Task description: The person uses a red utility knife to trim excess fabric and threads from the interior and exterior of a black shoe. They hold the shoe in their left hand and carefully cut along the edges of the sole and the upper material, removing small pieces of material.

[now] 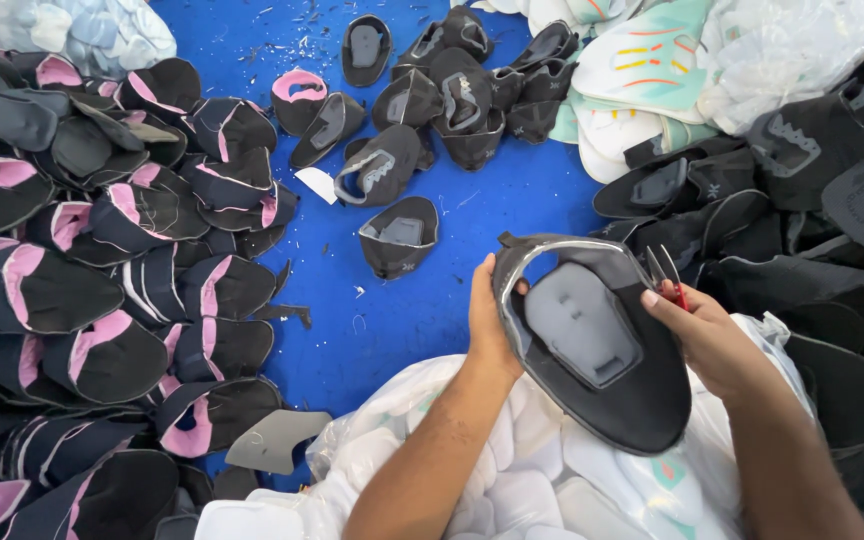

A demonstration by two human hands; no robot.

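Both hands' fingers (500, 300) clamp black shoe upper (592, 340); right holds snips (668, 275).

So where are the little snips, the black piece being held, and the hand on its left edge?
snips (668, 275), head view, on the blades.
black shoe piece (642, 400), head view, on its dark lower part.
left hand (489, 325), head view, on the back of the hand.

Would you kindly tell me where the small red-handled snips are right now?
In the head view, the red-handled snips are right of centre in the right hand, blades up, at the right edge of the black shoe upper that the left hand grips.
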